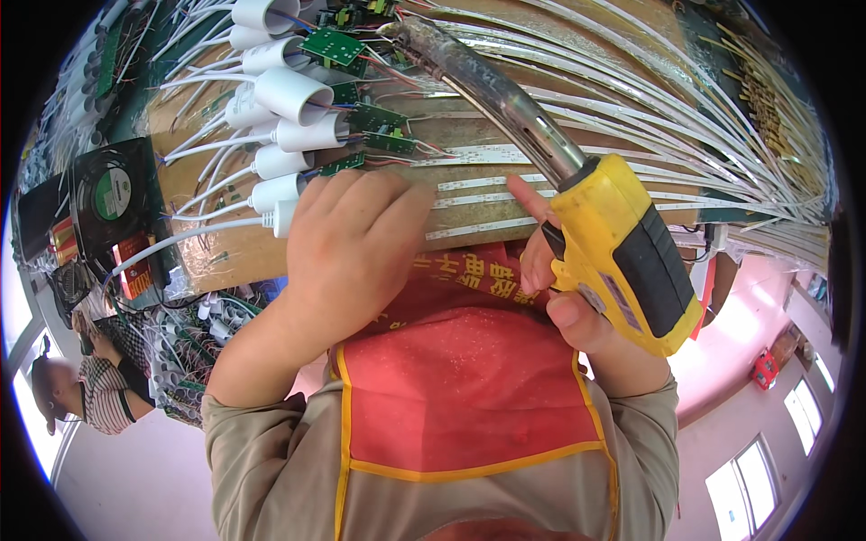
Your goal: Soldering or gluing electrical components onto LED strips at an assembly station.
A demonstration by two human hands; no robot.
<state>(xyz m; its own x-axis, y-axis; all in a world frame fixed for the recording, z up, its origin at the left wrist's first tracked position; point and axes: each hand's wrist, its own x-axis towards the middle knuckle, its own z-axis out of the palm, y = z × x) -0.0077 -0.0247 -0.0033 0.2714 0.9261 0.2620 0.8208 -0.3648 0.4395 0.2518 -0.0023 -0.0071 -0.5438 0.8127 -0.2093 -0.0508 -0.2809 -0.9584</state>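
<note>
My right hand (pixel 538 261) is closed round the handle of a yellow and black soldering gun (pixel 609 221). Its index finger stretches out over the white LED strips (pixel 487 181). The gun's dark metal barrel slants up and left above the strips, its tip near the green circuit boards (pixel 334 45). Curled over the near row of white plastic caps is my left hand (pixel 356 239). Its fingertips are hidden beside a green board (pixel 390 141) and the strip ends, so what they pinch cannot be made out. White cables run left from the caps, and thin wires join boards to strips.
A black round fan (pixel 108 194) stands at the left edge of the brown work board (pixel 212 261). More caps and boards lie heaped at the lower left (pixel 194 338), near a seated person (pixel 104 388). Strips fan out towards the right, where a yellowish bundle (pixel 767 99) lies.
</note>
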